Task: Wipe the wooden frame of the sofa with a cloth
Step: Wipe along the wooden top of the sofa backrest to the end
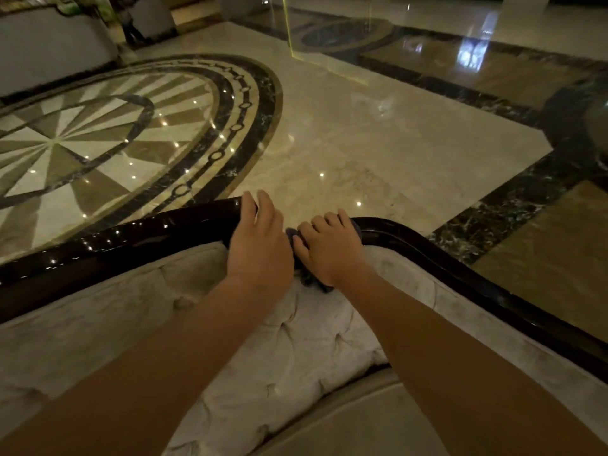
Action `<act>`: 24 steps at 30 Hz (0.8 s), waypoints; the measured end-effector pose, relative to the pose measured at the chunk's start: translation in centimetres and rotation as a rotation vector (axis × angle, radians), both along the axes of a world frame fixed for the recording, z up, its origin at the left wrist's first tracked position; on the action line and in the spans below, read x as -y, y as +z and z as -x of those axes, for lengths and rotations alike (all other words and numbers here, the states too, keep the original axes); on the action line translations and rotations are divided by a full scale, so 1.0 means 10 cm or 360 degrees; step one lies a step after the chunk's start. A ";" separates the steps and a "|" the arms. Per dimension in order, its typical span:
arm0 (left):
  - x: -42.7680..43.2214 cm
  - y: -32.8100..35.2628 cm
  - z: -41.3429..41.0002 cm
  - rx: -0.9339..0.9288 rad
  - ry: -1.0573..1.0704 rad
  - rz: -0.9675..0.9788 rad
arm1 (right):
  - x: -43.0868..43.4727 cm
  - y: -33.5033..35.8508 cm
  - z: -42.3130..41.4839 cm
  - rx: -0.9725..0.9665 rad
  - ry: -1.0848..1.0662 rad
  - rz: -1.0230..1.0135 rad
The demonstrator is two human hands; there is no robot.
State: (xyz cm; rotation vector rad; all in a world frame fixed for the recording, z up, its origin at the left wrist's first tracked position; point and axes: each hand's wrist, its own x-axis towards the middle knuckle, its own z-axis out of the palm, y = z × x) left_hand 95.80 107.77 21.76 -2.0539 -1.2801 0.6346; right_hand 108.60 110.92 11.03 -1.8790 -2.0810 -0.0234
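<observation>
The sofa's dark glossy wooden frame (138, 232) curves across the view along the top of the tufted pale backrest (296, 327). My left hand (260, 238) rests on the crest of the frame, fingers draped over its far side. Just to its right, my right hand (332, 248) presses a dark bluish cloth (312, 281) onto the frame; most of the cloth is hidden under the palm, with a bunch hanging onto the upholstery.
Behind the sofa lies polished marble floor (362, 143) with a round inlaid medallion (98, 133) at the left and dark border strips (493, 205) at the right. A glass panel with a yellow edge (289, 24) stands farther back. A dark round object (579, 110) sits at the right edge.
</observation>
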 end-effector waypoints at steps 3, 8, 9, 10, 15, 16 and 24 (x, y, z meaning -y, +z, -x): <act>0.00 -0.32 0.00 -0.0300 0.0020 0.0056 | -0.02 -0.09 -0.25 -0.0014 -0.0183 -0.0090; -0.14 -0.61 -0.11 0.0112 0.0189 0.0183 | 0.02 -0.17 -0.34 -0.0071 -0.0315 -0.0197; -0.17 -0.66 -0.18 0.0274 0.0253 0.0216 | 0.04 -0.19 -0.36 -0.0062 -0.0274 -0.0200; -0.21 -0.72 -0.25 0.0448 0.0289 0.0240 | 0.05 -0.21 -0.41 -0.0047 -0.0236 -0.0225; -0.44 -0.96 -0.43 0.1082 0.0341 0.0333 | 0.23 -0.37 -0.99 -0.0200 -0.0508 -0.0154; -0.47 -1.01 -0.45 0.1135 0.0329 0.0350 | 0.34 -0.45 -1.15 -0.0282 -0.0600 -0.0073; -0.48 -1.18 -1.02 0.1026 0.0038 0.0224 | 0.81 -0.76 -1.37 -0.0291 -0.1044 0.0039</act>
